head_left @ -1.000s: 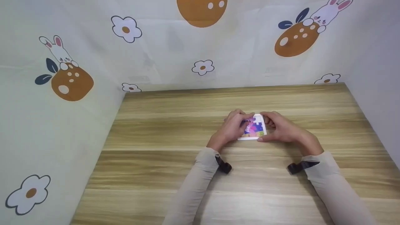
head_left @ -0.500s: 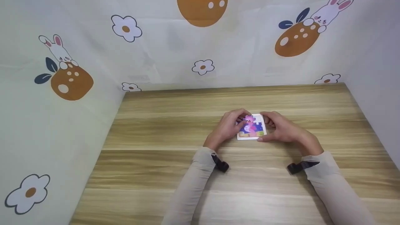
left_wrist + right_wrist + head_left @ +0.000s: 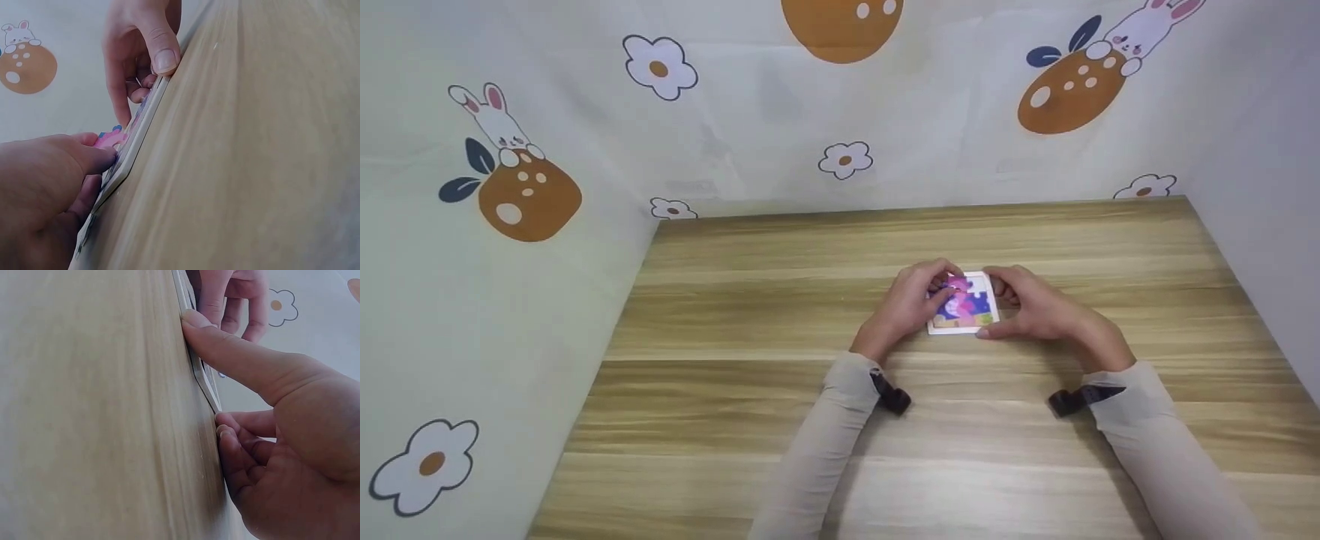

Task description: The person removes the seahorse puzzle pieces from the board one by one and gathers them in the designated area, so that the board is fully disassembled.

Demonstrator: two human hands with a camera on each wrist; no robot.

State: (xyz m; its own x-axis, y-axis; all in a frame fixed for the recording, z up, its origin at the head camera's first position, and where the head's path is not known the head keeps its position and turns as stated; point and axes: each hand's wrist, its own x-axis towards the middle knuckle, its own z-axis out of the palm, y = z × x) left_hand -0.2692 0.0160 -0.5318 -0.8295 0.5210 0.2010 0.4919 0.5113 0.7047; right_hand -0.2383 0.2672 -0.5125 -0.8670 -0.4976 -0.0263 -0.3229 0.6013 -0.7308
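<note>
- The puzzle board (image 3: 949, 331), square and white-rimmed, lay on the tabletop (image 3: 705, 420) between the two hands, right of the middle in the head view. Its picture showed pink, dark blue and a green-and-tan strip along the near side, with a pale patch at the far right corner.
- A puzzle piece (image 3: 111, 138), pink with some blue, was at the board's far left part. In the left wrist view it stood tilted up against the picture surface; whether any of its edge sat in place could not be told.
- The left grip (image 3: 913, 295) was closed on that piece, thumb on the near side and fingertips behind, with only the piece's thickness between them. The hand covered the board's left side.
- The right grip (image 3: 1039, 307) held the board by its right side. It was spread about as wide as that side was long: the thumb pressed on the rim at the near right corner, the index finger reached the far right corner, and the remaining fingers were curled in beside the edge.
- Behind each hand, a light sleeve (image 3: 817, 442) ended at the wrist, where a black wrist camera (image 3: 891, 394) was strapped.
- Beyond the tabletop hung a pale cloth (image 3: 765, 135) printed with rabbits, orange fruit and white flowers.
</note>
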